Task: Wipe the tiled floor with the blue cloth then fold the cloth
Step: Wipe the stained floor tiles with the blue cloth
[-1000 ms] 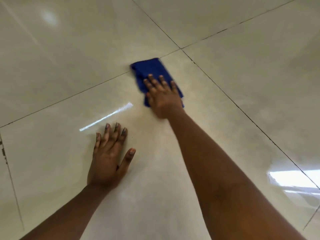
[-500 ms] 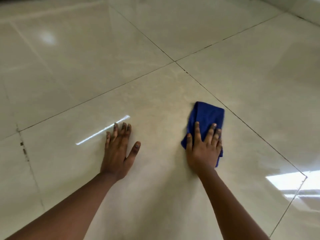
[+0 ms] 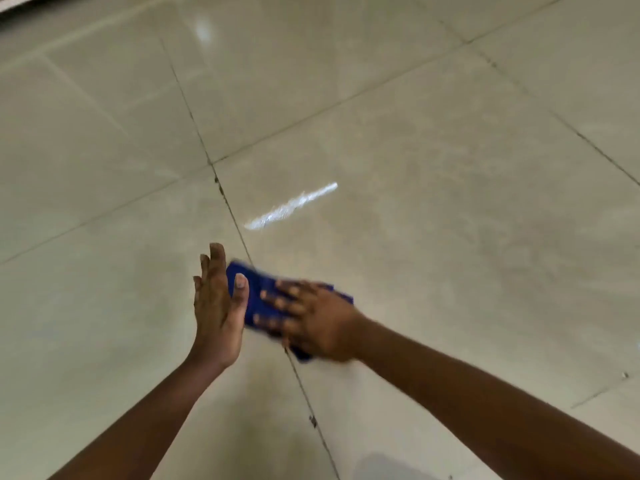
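Observation:
The blue cloth (image 3: pixel 258 292), folded into a pad, lies on the glossy beige tiled floor (image 3: pixel 433 174) across a dark grout line. My right hand (image 3: pixel 311 317) presses flat on top of it with fingers spread, blurred by motion. My left hand (image 3: pixel 216 306) is lifted off the floor, standing on edge with straight fingers, its palm facing the cloth's left end; whether it touches the cloth I cannot tell. Most of the cloth's right part is hidden under my right hand.
Grout lines (image 3: pixel 194 123) cross the floor and meet beyond the hands. A bright streak of reflected light (image 3: pixel 291 206) shows on the tile ahead. A dark strip (image 3: pixel 14 3) edges the top left corner.
My right hand has slid the cloth left and toward me, across to the left hand. My left hand has lifted off the floor and turned on edge. The view has shifted.

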